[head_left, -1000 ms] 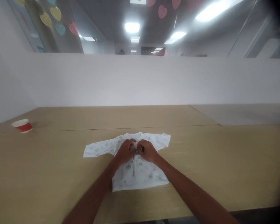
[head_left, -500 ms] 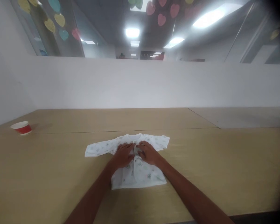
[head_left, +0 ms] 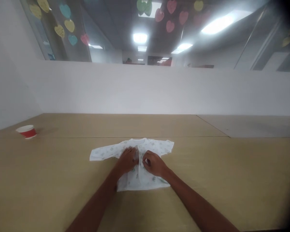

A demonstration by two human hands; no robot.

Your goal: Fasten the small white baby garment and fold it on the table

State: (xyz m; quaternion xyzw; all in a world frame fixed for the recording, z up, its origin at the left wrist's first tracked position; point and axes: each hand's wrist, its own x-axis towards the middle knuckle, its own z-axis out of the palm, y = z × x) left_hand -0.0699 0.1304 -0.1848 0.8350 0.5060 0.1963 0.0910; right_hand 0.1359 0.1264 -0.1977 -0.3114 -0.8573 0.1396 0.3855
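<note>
A small white baby shirt (head_left: 106, 151) with a faint green print lies flat on the wooden table (head_left: 50, 180), sleeves spread left and right. My left hand (head_left: 127, 160) rests on the shirt's front just left of the centre opening, fingers lying mostly flat on the cloth. My right hand (head_left: 154, 164) sits right beside it with fingers curled, pinching the cloth at the front opening. The two hands almost touch at the shirt's middle.
A red and white paper cup (head_left: 26, 131) stands at the far left of the table. A white partition wall (head_left: 159, 90) runs along the back edge. Paper hearts hang overhead. A grey panel (head_left: 256, 124) lies at the back right.
Both hands have slid a little down the shirt's front. The left hand went from curled to flat; the right flattened, then curled into a pinch again. The view tilted slightly.
</note>
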